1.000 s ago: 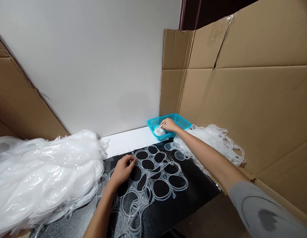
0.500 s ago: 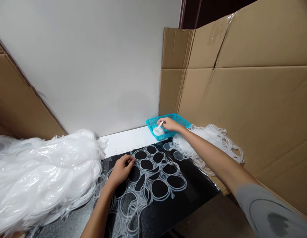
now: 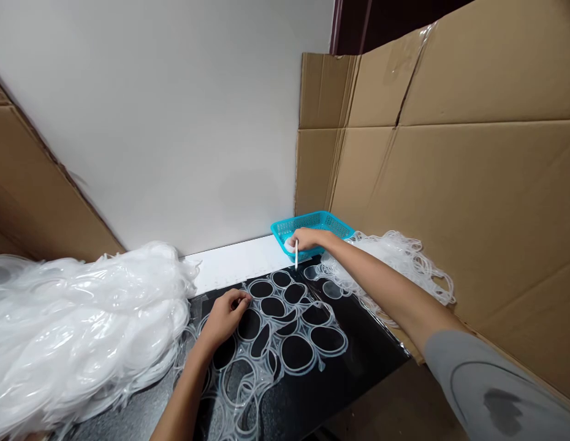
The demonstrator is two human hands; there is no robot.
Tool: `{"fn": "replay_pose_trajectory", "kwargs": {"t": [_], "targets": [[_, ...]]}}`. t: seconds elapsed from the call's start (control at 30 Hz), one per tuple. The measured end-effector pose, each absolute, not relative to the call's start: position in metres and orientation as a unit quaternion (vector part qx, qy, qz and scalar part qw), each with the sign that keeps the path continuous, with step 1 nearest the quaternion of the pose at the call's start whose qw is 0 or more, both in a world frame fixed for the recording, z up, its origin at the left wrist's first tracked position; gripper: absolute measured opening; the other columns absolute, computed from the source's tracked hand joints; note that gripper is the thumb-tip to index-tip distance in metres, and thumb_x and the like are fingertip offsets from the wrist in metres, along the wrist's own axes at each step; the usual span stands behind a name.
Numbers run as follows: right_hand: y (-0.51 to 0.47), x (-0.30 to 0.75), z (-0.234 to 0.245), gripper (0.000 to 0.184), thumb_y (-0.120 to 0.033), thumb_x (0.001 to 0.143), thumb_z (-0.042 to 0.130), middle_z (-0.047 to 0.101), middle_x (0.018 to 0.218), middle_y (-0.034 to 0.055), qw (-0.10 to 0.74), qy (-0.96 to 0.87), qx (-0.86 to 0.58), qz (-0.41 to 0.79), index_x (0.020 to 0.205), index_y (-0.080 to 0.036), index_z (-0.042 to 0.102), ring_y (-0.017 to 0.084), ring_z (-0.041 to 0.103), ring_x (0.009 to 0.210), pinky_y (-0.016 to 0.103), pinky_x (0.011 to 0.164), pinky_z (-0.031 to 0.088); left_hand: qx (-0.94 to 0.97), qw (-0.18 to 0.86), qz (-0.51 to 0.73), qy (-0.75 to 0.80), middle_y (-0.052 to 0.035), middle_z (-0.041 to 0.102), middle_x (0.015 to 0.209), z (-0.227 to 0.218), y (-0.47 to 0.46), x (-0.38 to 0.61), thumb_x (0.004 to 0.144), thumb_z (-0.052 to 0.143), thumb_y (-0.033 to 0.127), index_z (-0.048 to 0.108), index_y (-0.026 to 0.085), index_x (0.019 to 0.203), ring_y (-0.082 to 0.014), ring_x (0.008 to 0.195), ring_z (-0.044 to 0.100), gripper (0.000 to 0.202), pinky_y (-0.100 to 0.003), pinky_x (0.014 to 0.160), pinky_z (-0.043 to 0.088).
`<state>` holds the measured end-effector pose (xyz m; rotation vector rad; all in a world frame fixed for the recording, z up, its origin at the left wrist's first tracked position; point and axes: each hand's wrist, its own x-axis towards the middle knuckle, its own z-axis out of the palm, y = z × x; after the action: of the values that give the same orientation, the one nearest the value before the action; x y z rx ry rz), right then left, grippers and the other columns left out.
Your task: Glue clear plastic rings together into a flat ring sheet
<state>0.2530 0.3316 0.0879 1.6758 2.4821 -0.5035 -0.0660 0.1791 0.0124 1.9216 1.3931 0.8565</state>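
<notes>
My right hand (image 3: 307,237) is closed around a thin white stick (image 3: 296,256), which points down over the near rim of a blue plastic basket (image 3: 331,220). Partly behind those fingers, a small white pot (image 3: 288,245) sits in the basket. On the black work surface (image 3: 340,380) lies a translucent sheet of joined rings (image 3: 296,372), its near left part twisted and overlapping. My left hand (image 3: 227,315) rests at the sheet's upper left edge, fingers curled with thumb and forefinger pinched on it; the fingertips are partly hidden.
A big heap of translucent ring sheets (image 3: 92,324) fills the left side. Another tangled pile (image 3: 395,260) lies right of the basket, under my right forearm. A white board (image 3: 234,263) runs along the wall (image 3: 174,122). Cardboard panels (image 3: 473,202) stand at the right and left.
My right hand has shifted slightly left and down. The stick has left the pot and swung from slanting into it to pointing down outside the basket. My left hand stays put.
</notes>
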Motion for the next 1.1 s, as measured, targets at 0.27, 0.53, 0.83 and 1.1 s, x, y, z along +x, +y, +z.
{"fn": "replay_pose_trajectory", "kwargs": {"t": [0.27,0.53,0.83,1.1], "targets": [[0.340,0.246,0.083,0.018,-0.014,0.075,0.072,0.076,0.087,0.0086,0.098,0.809,0.566,-0.124,0.092,-0.014,0.079,0.021,0.065,0.077,0.028,0.065,0.040,0.729,0.302,0.315,0.526,-0.0120,0.080,0.098,0.017,0.177,-0.065,0.084,0.055,0.046,0.076,0.020,0.091,-0.0288,0.091,0.072,0.035,-0.042,0.087,0.055],[0.325,0.251,0.100,0.028,-0.036,0.089,0.074,0.080,0.099,0.0092,0.068,0.817,0.557,-0.136,0.105,-0.016,0.084,0.023,0.070,0.089,0.028,0.068,0.043,0.744,0.290,0.298,0.523,-0.0101,0.077,0.094,0.016,0.178,-0.065,0.086,0.053,0.046,0.075,0.020,0.093,-0.0264,0.086,0.069,0.035,-0.040,0.084,0.054],[0.262,0.261,0.106,0.023,-0.031,0.099,0.066,0.080,0.105,0.0083,-0.262,0.808,0.506,-0.146,0.113,-0.018,0.080,0.020,0.070,0.092,0.030,0.084,0.049,0.785,0.208,0.294,0.504,-0.0106,0.071,0.105,0.009,0.180,-0.065,0.088,0.053,0.040,0.074,0.022,0.091,-0.0289,0.104,0.066,0.028,-0.047,0.099,0.054],[0.143,0.249,0.026,0.044,-0.036,0.089,0.083,0.076,0.120,0.0120,-0.175,0.883,0.392,-0.188,0.129,-0.022,0.074,0.028,0.068,0.111,0.039,0.097,0.051,0.809,0.255,0.111,0.518,-0.0158,0.051,0.160,0.043,0.140,-0.068,0.072,0.080,0.064,0.068,0.028,0.140,-0.0442,0.146,0.048,0.078,-0.063,0.117,0.043]]}}
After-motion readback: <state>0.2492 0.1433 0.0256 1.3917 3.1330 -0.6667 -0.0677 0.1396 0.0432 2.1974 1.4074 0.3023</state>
